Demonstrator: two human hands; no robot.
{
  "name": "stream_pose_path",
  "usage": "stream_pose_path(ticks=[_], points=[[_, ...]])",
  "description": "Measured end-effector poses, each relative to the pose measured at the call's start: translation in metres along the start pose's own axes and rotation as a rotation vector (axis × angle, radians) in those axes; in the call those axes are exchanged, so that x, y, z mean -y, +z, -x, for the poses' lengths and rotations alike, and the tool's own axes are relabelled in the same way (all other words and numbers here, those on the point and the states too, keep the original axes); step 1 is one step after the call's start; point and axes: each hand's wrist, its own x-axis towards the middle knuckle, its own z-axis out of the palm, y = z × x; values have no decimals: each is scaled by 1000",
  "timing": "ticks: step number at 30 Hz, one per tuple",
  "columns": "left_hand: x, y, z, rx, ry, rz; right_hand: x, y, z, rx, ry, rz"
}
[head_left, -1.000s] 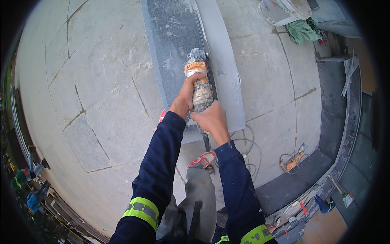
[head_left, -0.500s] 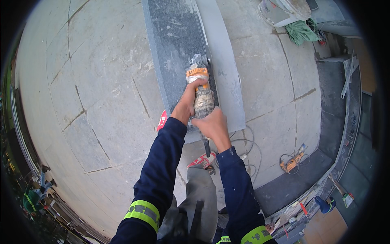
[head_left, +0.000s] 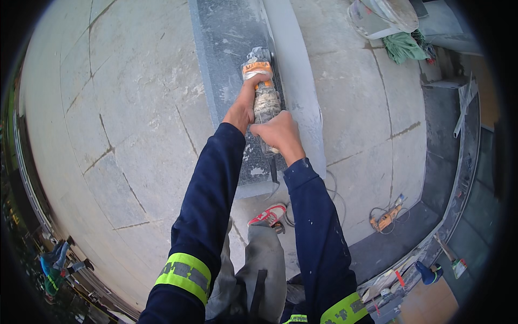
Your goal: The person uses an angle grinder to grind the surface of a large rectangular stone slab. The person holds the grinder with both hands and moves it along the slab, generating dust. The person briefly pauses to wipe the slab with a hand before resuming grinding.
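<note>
Both my hands are closed round a dusty orange-and-grey angle grinder point(head_left: 266, 102). Its head points away from me over a long dark stone slab point(head_left: 226, 48). My left hand point(head_left: 249, 96) wraps the body just behind the orange collar. Nearer to me, my right hand point(head_left: 280, 132) grips the rear of the body, and the cord hangs from its end. The grinder's disc is at the right side of the head, close to the line between the dark slab and a paler grey strip point(head_left: 302, 92); whether it touches the stone I cannot tell.
My red-and-white shoe point(head_left: 268, 215) stands just before the slab's near end, beside a looped cable point(head_left: 337, 194). An orange power tool point(head_left: 386, 218) lies at the right near a dark ledge. A white bucket point(head_left: 380, 19) and green cloth point(head_left: 404, 47) are far right. Another person point(head_left: 59, 264) is far left.
The grinder and both my hands have moved forward, away from me, along the slab. My arms reach out further, and more of the slab's near end shows.
</note>
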Motion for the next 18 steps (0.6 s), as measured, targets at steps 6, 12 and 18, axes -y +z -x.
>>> stream_pose_path(ticks=[6,12,18], points=[[35,-9,27,-8,-59,25,-27,9,31,-22,20,18],[67,-10,57,-34,-51,37,-56,16,63,-42,12,14],[36,-7,28,-4,-33,28,-29,8,31,-27,10,3]])
